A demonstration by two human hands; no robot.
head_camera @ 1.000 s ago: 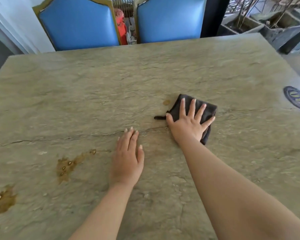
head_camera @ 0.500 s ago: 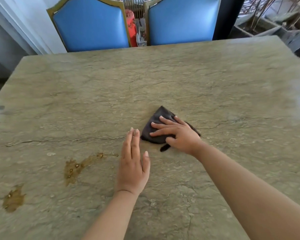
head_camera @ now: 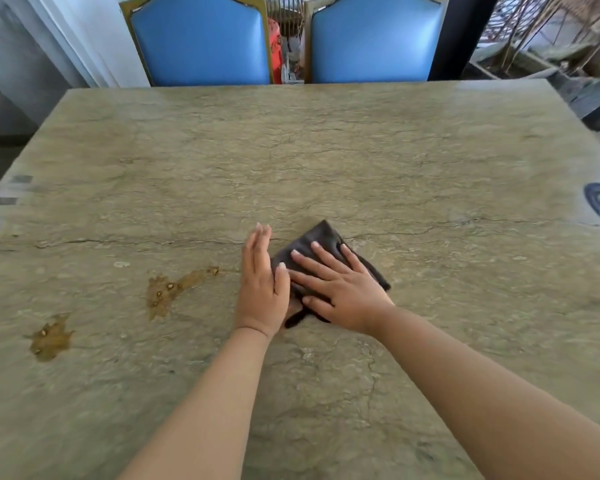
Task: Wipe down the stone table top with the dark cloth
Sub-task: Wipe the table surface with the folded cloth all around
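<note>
— Cloth first: how will the dark cloth (head_camera: pixel 321 242) handle?

— Soft and light, I'd judge — a thin, limp square folded into a wad, with a small loop or tag trailing at its near edge. It should slide easily over stone but bunch up if pushed from one corner only.

— So where to take it?

— Flat from above, palm over the middle of the fold, fingers spread to keep the layers together. That's how the right hand (head_camera: pixel 340 289) lies now: fingers straight and splayed, pressing the cloth down, nothing curled round it.

— And the other hand?

— The left hand (head_camera: pixel 262 292) is flat too, fingers straight and together, resting on the table top (head_camera: pixel 361 161) just beside the cloth, its thumb side touching the cloth's left edge.

— Where is all this?

— Near the middle of the slab, a little toward the person. The cloth looks charcoal, matte, creased. Two brownish spills, one (head_camera: pixel 174 289) left of the hands and another (head_camera: pixel 51 337) farther left, look untouched.
</note>
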